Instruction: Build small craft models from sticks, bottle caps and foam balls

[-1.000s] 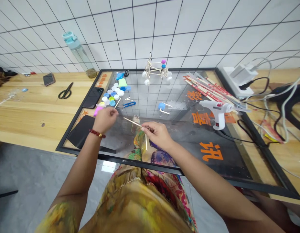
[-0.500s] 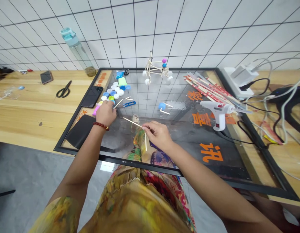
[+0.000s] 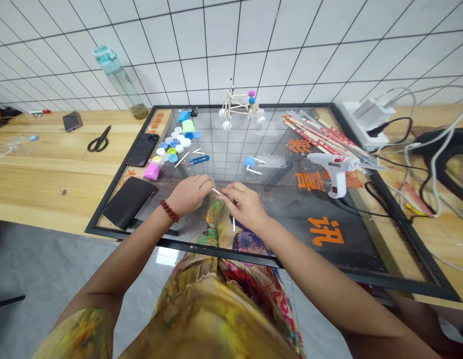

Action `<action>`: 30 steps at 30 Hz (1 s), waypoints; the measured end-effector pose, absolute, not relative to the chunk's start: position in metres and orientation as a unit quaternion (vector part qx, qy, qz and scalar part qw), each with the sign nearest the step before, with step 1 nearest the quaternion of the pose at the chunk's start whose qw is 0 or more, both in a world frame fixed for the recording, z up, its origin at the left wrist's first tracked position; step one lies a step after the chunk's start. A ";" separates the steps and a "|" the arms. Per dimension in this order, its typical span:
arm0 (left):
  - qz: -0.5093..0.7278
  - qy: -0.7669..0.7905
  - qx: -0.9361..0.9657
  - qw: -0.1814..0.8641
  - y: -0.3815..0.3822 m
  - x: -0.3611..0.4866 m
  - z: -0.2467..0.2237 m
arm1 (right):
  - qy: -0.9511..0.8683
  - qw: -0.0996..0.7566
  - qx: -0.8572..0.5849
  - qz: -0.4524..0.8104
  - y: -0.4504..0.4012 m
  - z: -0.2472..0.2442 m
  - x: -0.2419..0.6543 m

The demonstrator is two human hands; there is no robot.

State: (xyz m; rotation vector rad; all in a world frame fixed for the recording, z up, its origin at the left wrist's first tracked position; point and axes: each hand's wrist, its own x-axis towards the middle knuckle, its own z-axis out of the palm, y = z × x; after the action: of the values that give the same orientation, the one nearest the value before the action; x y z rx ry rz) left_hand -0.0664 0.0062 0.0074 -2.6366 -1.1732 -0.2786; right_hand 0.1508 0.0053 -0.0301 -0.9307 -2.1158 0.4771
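Note:
My right hand (image 3: 246, 205) is closed in a pinch on a thin wooden stick (image 3: 217, 192). A second short stick (image 3: 233, 225) points down from below its fingers; whether the two are joined is hidden. My left hand (image 3: 191, 195), wearing a bead bracelet, has its fingers closed around the left end of the same stick, covering it. Beyond the hands lie a blue cap with sticks attached (image 3: 249, 162), a blue thread snipper (image 3: 199, 160), several loose stick pieces (image 3: 182, 159) and a group of coloured bottle caps (image 3: 179, 148).
A stick-and-cap frame (image 3: 239, 105) stands at the back. Right: a white glue gun (image 3: 338, 172), sticks in red-and-white wrappers (image 3: 317, 132), a power strip (image 3: 362, 127) and cables. Left: a pink packet (image 3: 151, 170), black pouch (image 3: 129, 202), phone (image 3: 142, 149), scissors (image 3: 100, 140) and water bottle (image 3: 122, 85).
My left hand has moved from the caps toward the right and down, meeting the stick's left end. The pink packet is uncovered. My right hand keeps its pinch on the stick.

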 end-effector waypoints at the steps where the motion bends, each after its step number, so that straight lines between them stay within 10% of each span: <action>1: -0.109 -0.389 -0.906 0.124 0.007 -0.063 0.008 | -0.830 0.375 -0.368 0.186 0.005 -0.029 0.151; 10: -0.340 -0.424 -0.840 0.009 0.023 -0.047 0.011 | -0.645 0.471 -0.530 0.287 0.024 -0.012 0.189; 21: -0.316 -0.446 -0.837 -0.036 0.025 -0.034 -0.010 | -0.592 0.272 -0.717 0.247 0.059 -0.011 0.234; 30: -0.299 -0.481 -0.824 -0.016 0.026 -0.052 -0.014 | -0.596 0.270 -0.715 0.245 0.060 -0.011 0.236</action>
State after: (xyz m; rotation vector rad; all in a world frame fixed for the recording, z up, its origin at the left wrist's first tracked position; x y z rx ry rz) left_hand -0.0516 0.0257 -0.0145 -2.6165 -1.5254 -0.9496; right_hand 0.2362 0.0602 -0.0114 -1.9272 -1.6062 0.6601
